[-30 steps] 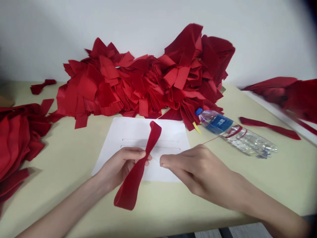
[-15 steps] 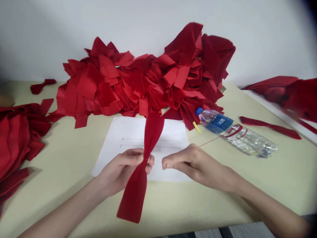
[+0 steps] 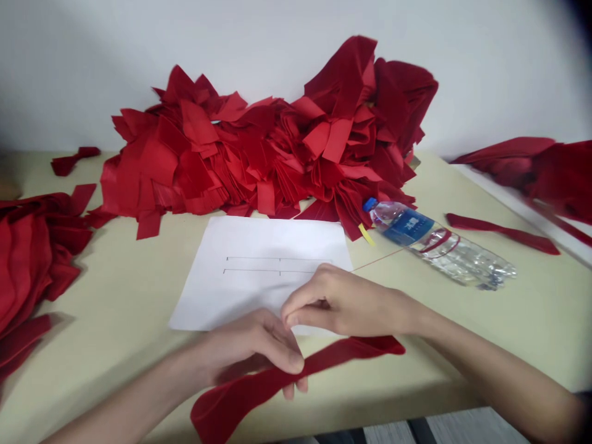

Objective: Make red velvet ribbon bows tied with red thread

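Observation:
My left hand (image 3: 259, 354) pinches the narrow middle of a red fabric strip (image 3: 277, 382) shaped like a bow, which lies almost level near the table's front edge. My right hand (image 3: 337, 302) is closed in a pinch just above it, holding a thin red thread (image 3: 374, 260) that runs off toward a clear plastic water bottle (image 3: 439, 243) lying on its side. A white paper sheet (image 3: 259, 265) with printed lines lies flat behind both hands.
A big heap of red fabric bows (image 3: 277, 142) fills the back of the cream table (image 3: 115, 320) against the wall. More red fabric lies at the left edge (image 3: 28, 253) and far right (image 3: 531, 166). A loose red strip (image 3: 504, 233) lies right of the bottle.
The red strip swung from upright to nearly level and came down toward the table's front edge. Both hands moved nearer me, and my right hand closed in on the left.

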`<action>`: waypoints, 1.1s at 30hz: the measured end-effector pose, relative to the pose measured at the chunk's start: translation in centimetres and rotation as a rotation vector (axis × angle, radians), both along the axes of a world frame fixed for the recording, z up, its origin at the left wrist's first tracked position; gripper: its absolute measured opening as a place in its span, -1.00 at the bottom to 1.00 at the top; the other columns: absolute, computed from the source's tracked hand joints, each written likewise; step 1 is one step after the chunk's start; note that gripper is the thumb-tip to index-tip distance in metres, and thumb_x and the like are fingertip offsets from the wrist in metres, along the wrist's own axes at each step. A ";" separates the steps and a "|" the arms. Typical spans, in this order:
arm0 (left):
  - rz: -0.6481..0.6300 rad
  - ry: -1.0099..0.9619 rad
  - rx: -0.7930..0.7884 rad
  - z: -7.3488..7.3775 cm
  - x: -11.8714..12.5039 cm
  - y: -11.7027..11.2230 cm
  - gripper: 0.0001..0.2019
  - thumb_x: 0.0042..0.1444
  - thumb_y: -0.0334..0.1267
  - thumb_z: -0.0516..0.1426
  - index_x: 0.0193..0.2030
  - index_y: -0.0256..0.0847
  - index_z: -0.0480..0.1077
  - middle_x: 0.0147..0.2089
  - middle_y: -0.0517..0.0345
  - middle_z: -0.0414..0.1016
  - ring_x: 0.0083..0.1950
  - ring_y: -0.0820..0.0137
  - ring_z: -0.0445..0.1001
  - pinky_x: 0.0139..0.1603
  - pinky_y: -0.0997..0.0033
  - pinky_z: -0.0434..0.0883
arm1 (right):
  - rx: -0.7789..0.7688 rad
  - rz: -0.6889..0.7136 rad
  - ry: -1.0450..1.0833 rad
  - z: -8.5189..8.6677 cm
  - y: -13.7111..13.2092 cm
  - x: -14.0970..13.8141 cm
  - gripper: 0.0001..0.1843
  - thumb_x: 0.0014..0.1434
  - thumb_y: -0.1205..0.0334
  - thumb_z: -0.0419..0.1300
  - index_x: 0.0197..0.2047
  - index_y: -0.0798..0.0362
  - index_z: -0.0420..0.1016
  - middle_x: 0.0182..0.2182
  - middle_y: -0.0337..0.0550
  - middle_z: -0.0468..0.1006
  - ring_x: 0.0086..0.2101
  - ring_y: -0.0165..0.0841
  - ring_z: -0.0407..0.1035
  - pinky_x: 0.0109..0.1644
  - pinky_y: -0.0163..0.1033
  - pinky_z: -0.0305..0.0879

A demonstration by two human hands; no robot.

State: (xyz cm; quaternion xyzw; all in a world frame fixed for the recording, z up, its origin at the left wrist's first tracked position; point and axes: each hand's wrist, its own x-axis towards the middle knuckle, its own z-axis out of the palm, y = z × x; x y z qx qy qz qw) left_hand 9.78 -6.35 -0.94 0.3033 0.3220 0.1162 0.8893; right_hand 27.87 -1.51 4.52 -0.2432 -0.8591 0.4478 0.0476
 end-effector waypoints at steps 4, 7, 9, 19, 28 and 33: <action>0.276 0.115 0.034 0.0 -0.3 0.6 -0.92 -0.08 -0.36 0.22 -0.48 -0.35 0.51 -0.49 0.09 0.53 -0.49 0.51 0.40 -0.49 0.56 0.22 | 0.421 -0.051 -0.192 1.9 -1.4 0.2 -0.77 0.18 0.43 0.00 -0.40 0.09 0.45 -0.60 -0.29 0.39 -0.56 -0.51 0.20 -0.43 -0.36 0.04; 0.401 0.096 0.027 0.1 -0.8 1.1 -0.89 -0.02 -0.33 0.21 -0.46 -0.35 0.51 -0.51 0.12 0.50 -0.49 0.54 0.38 -0.50 0.62 0.22 | 0.644 -0.069 -0.239 2.0 -2.5 0.5 -0.82 0.16 0.44 -0.01 -0.37 0.11 0.40 -0.63 -0.27 0.33 -0.61 -0.48 0.08 -0.51 -0.30 -0.11; 0.434 0.063 0.022 0.2 -1.0 1.3 -0.87 0.01 -0.31 0.20 -0.46 -0.35 0.50 -0.50 0.12 0.49 -0.49 0.55 0.37 -0.49 0.62 0.24 | 0.714 -0.077 -0.208 1.6 -3.1 0.8 -0.83 0.15 0.44 -0.01 -0.36 0.11 0.39 -0.65 -0.27 0.28 -0.62 -0.47 0.02 -0.52 -0.28 -0.17; 0.355 -0.257 0.045 0.7 -1.2 1.2 -0.90 0.03 -0.41 0.15 -0.32 -0.38 0.49 -0.31 0.08 0.42 -0.32 0.48 0.38 -0.29 0.54 0.30 | 0.080 -0.283 0.103 -0.5 -1.6 2.5 -0.77 0.25 0.26 0.01 -0.27 0.08 0.49 -0.44 -0.21 0.41 -0.46 -0.51 0.22 -0.36 -0.37 0.13; 0.430 -0.244 0.018 -0.5 -0.9 1.1 -0.86 0.08 -0.45 0.11 -0.26 -0.34 0.49 -0.29 0.09 0.39 -0.30 0.47 0.34 -0.26 0.47 0.27 | -0.614 -0.094 0.844 -1.8 -0.7 3.6 -0.75 0.22 0.08 0.03 -0.16 -0.16 0.51 -0.24 -0.18 0.46 0.04 -0.24 0.25 0.22 0.03 -0.04; 0.418 -0.229 0.019 -0.6 -0.6 1.0 -0.86 0.10 -0.46 0.08 -0.26 -0.35 0.47 -0.26 0.09 0.36 -0.27 0.46 0.32 -0.27 0.48 0.26 | -0.667 -0.135 0.895 -2.2 -1.1 3.5 -0.61 0.20 0.20 0.06 0.11 -0.20 0.34 -0.44 -0.29 0.24 -0.19 -0.41 0.36 0.25 -0.05 -0.13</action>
